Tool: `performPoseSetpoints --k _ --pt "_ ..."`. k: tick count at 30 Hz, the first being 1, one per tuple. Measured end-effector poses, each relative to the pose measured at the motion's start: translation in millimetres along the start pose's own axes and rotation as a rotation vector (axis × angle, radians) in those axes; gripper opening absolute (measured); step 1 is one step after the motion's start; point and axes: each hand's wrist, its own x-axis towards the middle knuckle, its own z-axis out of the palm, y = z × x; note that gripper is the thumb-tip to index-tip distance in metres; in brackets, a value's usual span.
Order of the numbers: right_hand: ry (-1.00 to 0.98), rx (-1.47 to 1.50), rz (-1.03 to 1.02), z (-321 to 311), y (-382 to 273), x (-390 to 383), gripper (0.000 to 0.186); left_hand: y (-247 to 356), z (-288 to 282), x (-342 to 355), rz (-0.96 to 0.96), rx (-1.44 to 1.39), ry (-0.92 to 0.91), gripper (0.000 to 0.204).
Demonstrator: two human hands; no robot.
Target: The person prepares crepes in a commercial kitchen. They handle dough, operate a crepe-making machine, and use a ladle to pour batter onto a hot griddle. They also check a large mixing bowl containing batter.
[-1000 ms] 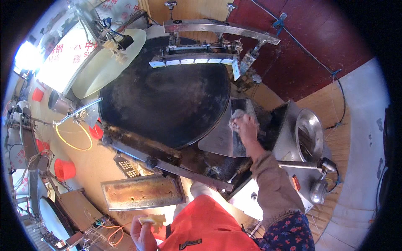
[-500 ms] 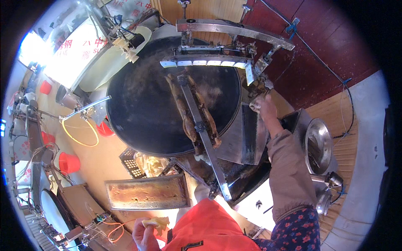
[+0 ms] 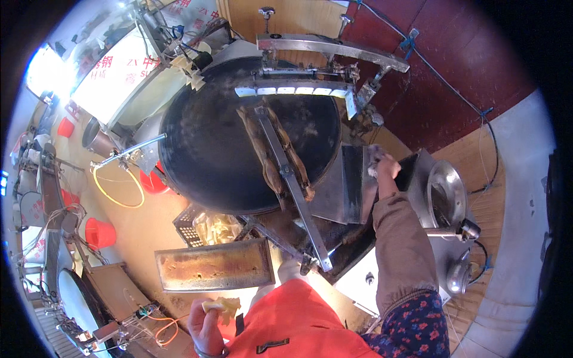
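Note:
My left hand (image 3: 205,327), low in the picture beside my red apron (image 3: 298,319), pinches a crumpled pale yellow scrap (image 3: 224,306), thin like a piece of pancake sheet. My right hand (image 3: 389,168) reaches forward and is closed on a wadded greyish rag (image 3: 375,157), at the edge of a sloping metal plate (image 3: 352,179). Left of that plate lies a large round black griddle (image 3: 203,143). A metal bar (image 3: 293,182) crosses over it, with brown stained cloth rolls (image 3: 261,152) along both sides. A row of white scraper blades (image 3: 286,91) hangs over the griddle's far side.
A stained rectangular tray (image 3: 215,267) sits before a black crate (image 3: 188,227) of yellow scraps. Red buckets (image 3: 99,233) stand at left. A steel bowl (image 3: 446,194) is right of my forearm. A metal arm (image 3: 334,49) spans the far side; a cable (image 3: 447,77) runs along the red wall.
My right hand has come nearer, from beside the scraper mechanism to the metal plate's edge, with the rag. My left hand still holds the yellow scrap. The view has shifted slightly.

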Motion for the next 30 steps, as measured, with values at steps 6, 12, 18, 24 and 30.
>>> performPoseSetpoints --k 6,12,18,24,30 --pt "0.057 0.388 0.032 -13 -15 -4 0.029 -11 -6 3 -0.036 -0.045 0.055 0.009" --pt "-0.292 -0.241 -0.243 -16 10 -47 0.031 -9 -9 4 -0.027 0.023 -0.068 0.011" --pt "-0.499 -0.958 -0.727 -65 45 -122 0.021 -3 -8 5 0.011 -0.026 -0.138 0.011" --pt "-1.157 -1.071 -0.906 -91 -18 -152 0.034 -6 -13 4 0.019 -0.150 -0.173 0.010" --pt "-0.465 -0.588 -0.991 -17 -17 -64 0.024 -8 -10 -8 0.015 -0.014 -0.111 0.011"
